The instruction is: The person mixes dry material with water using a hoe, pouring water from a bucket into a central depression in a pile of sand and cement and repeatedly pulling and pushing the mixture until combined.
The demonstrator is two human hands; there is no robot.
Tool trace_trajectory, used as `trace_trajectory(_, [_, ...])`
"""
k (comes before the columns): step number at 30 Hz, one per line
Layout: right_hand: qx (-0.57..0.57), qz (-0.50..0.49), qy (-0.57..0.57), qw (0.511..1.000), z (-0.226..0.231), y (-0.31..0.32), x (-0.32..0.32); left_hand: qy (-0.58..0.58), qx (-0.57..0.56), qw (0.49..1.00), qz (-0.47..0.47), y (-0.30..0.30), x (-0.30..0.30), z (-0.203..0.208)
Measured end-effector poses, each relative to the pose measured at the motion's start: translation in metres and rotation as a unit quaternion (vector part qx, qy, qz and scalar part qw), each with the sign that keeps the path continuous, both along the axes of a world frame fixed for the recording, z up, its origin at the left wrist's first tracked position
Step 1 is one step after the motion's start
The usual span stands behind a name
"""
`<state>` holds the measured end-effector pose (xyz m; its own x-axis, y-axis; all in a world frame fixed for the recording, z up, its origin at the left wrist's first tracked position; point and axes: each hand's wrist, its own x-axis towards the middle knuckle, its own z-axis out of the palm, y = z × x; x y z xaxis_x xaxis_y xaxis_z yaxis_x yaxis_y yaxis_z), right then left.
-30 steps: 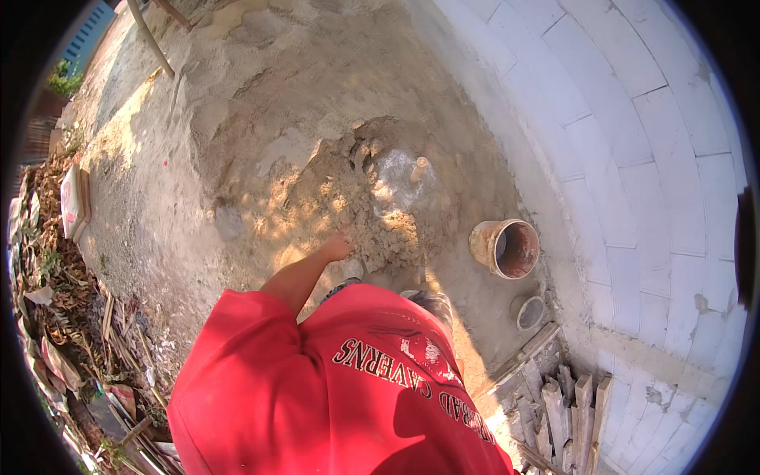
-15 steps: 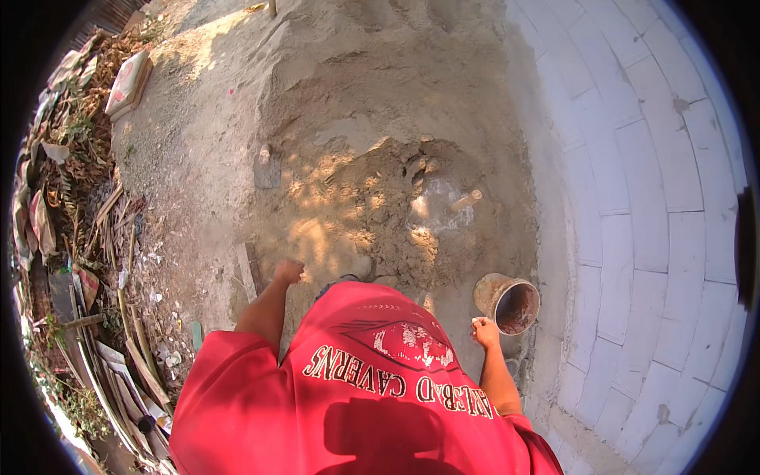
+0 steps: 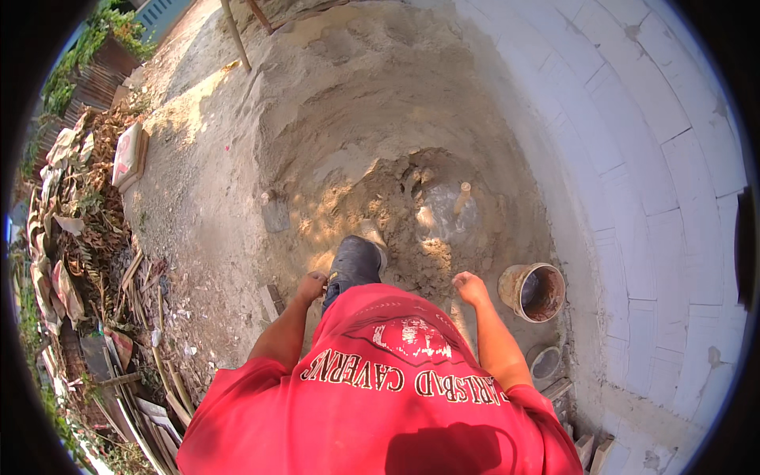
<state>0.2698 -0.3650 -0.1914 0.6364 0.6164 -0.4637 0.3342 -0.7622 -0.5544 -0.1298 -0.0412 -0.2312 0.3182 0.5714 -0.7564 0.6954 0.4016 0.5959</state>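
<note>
Beside my dark trouser leg (image 3: 352, 263), my left hand (image 3: 314, 286) hangs with its fingers curled in and nothing in them. On the other side, my right hand (image 3: 470, 287) is held low in front of me, its fingers loosely closed and bare. The nearest thing to it is a mud-stained bucket (image 3: 514, 290), a short gap to its right. Ahead lies a mound of wet mortar (image 3: 423, 214) with a watery pool in its hollow. From the pool a wooden handle (image 3: 461, 198) sticks up. Whatever it belongs to is hidden.
A pale block wall (image 3: 633, 237) bounds the right side. Left of the mortar lies a flat grey blade-like tool (image 3: 275, 214). A filled sack (image 3: 131, 156) and piled debris (image 3: 87, 229) line the left. Behind the bucket sits a round container (image 3: 545, 362).
One leg has come forward. My right hand has moved away from the bucket, forward and inward. My left hand is now beside the leg. The view has tilted farther ahead.
</note>
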Motion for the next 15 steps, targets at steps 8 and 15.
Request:
trace_trajectory(8, [0.026,-0.328,0.036,0.944,-0.049,-0.127,-0.115,-0.211,0.34,0.868,-0.295,0.083,-0.03,-0.055])
trace_trajectory(15, [0.143,-0.664,0.139,0.721,-0.076,-0.25,-0.311,0.019,-0.003,0.909,-0.416,0.224,0.092,-0.004])
